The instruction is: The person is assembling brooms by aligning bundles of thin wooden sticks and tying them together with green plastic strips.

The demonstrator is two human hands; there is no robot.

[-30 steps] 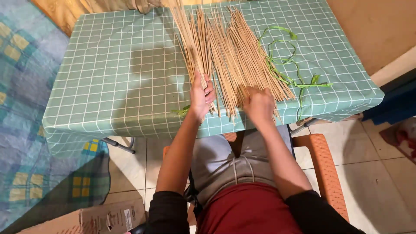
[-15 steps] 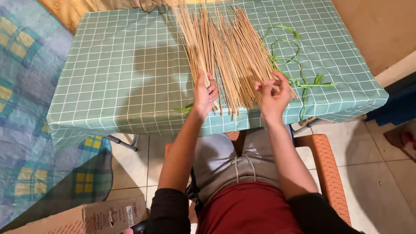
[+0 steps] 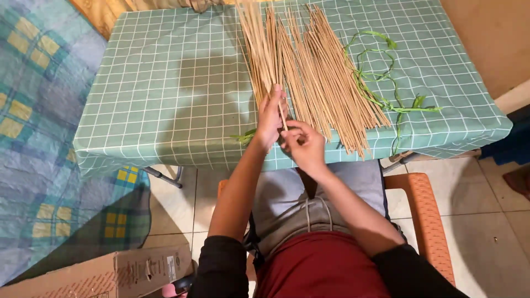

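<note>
A spread of long thin tan sticks [image 3: 314, 72] lies fanned over the far right half of a table covered in a green checked cloth [image 3: 165, 88]. My left hand [image 3: 270, 118] rests at the near ends of the left bunch, fingers closed around a few sticks. My right hand [image 3: 303, 143] is just beside it at the table's front edge, fingertips pinching the end of one stick [image 3: 282, 118]. Thin green leaf strips [image 3: 381, 83] curl on the cloth to the right of the sticks.
I sit on an orange plastic chair [image 3: 422, 215] at the table's near edge. A blue and yellow checked blanket [image 3: 38, 138] lies on the left. A cardboard box [image 3: 105, 273] sits on the tiled floor at lower left. A small green scrap [image 3: 243, 136] lies by my left wrist.
My right hand moved left from the right bunch of sticks to meet my left hand, and now pinches one stick. My left hand shifted slightly.
</note>
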